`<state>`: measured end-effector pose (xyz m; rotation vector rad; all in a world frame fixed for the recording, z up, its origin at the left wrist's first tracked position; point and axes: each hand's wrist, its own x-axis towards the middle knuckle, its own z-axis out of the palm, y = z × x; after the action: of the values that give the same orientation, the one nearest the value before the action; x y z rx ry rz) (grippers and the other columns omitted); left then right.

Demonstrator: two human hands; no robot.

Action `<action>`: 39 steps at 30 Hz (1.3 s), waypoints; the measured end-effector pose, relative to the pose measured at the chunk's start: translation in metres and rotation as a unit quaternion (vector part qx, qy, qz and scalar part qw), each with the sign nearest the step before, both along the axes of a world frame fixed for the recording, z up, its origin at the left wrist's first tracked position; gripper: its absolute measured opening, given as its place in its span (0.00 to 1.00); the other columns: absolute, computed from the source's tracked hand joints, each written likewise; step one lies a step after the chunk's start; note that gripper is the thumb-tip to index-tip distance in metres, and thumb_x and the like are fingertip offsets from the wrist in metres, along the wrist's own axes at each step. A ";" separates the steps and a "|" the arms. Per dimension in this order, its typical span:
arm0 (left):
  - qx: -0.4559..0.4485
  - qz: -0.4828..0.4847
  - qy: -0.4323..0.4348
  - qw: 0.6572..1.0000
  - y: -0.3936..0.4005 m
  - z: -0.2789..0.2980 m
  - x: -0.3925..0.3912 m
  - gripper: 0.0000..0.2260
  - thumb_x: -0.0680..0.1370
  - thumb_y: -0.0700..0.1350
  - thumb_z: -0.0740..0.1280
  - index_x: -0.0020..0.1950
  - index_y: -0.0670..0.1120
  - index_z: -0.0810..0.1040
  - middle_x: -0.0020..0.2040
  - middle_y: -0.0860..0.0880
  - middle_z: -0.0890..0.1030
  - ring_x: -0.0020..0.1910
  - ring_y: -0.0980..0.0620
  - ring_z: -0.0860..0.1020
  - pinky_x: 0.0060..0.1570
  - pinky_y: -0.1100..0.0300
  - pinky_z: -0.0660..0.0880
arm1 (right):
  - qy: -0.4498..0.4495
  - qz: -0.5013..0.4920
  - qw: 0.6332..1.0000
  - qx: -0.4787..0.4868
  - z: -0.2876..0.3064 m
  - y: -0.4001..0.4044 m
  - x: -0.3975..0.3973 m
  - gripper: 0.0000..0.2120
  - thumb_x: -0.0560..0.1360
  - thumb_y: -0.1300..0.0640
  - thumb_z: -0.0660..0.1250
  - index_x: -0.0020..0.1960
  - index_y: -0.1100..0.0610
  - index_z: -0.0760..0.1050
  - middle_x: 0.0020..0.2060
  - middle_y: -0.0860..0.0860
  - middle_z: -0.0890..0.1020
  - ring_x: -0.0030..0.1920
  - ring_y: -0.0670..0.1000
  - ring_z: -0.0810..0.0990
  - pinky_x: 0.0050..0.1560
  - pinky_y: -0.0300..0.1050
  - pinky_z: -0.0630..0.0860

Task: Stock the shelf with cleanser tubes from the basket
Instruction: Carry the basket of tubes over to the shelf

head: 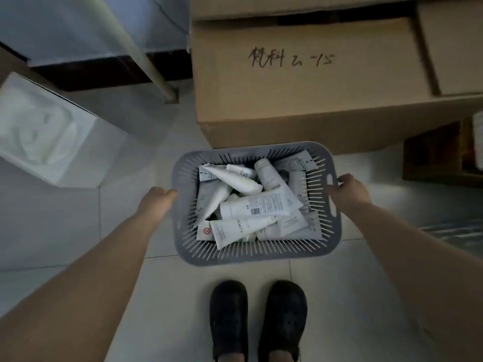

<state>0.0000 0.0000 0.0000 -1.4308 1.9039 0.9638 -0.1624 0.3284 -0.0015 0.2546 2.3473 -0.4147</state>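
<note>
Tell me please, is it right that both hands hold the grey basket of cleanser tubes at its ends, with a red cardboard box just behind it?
Not quite: the cardboard box behind the basket is brown, not red, as the head view shows. The left hand and right hand do hold the basket of cleanser tubes at its ends.

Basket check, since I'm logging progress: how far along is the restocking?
Done: nothing visible; no shelf with stocked tubes is in view. In hand: the left hand and right hand grip the sides of the basket, in front of a cardboard box. Left: every tube, still piled inside.
</note>
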 end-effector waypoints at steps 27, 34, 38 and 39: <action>0.127 0.222 0.033 0.966 0.023 0.163 0.003 0.29 0.77 0.65 0.55 0.35 0.39 0.73 0.30 0.41 0.75 0.28 0.46 0.72 0.31 0.58 0.69 | -0.111 -0.434 0.881 -0.154 0.141 0.038 0.051 0.33 0.73 0.31 0.53 0.32 0.60 0.69 0.25 0.55 0.69 0.24 0.52 0.66 0.27 0.40 0.63; 0.091 0.191 0.082 0.974 0.038 0.331 0.006 0.28 0.76 0.64 0.57 0.33 0.40 0.73 0.30 0.42 0.75 0.28 0.46 0.73 0.30 0.57 0.69 | -0.098 -0.438 0.868 -0.211 0.308 0.059 0.051 0.33 0.73 0.32 0.56 0.31 0.62 0.71 0.24 0.56 0.69 0.24 0.52 0.66 0.27 0.40 0.64; 0.082 0.161 0.099 0.979 0.057 0.404 -0.015 0.30 0.75 0.66 0.57 0.33 0.39 0.73 0.29 0.42 0.75 0.27 0.46 0.73 0.30 0.56 0.71 | -0.071 -0.450 0.864 -0.214 0.375 0.076 0.045 0.33 0.73 0.31 0.56 0.31 0.61 0.71 0.25 0.56 0.70 0.24 0.53 0.67 0.26 0.40 0.65; 0.080 0.151 0.102 0.980 0.061 0.419 -0.020 0.30 0.75 0.66 0.57 0.33 0.39 0.73 0.29 0.41 0.75 0.27 0.46 0.73 0.31 0.56 0.72 | -0.067 -0.455 0.862 -0.214 0.389 0.081 0.045 0.33 0.72 0.31 0.56 0.31 0.61 0.71 0.25 0.56 0.71 0.24 0.53 0.67 0.26 0.41 0.65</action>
<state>-0.0197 0.0613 0.4188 -1.6050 1.7287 1.4225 -0.1169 0.4096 0.3871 1.1384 1.7904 -1.2930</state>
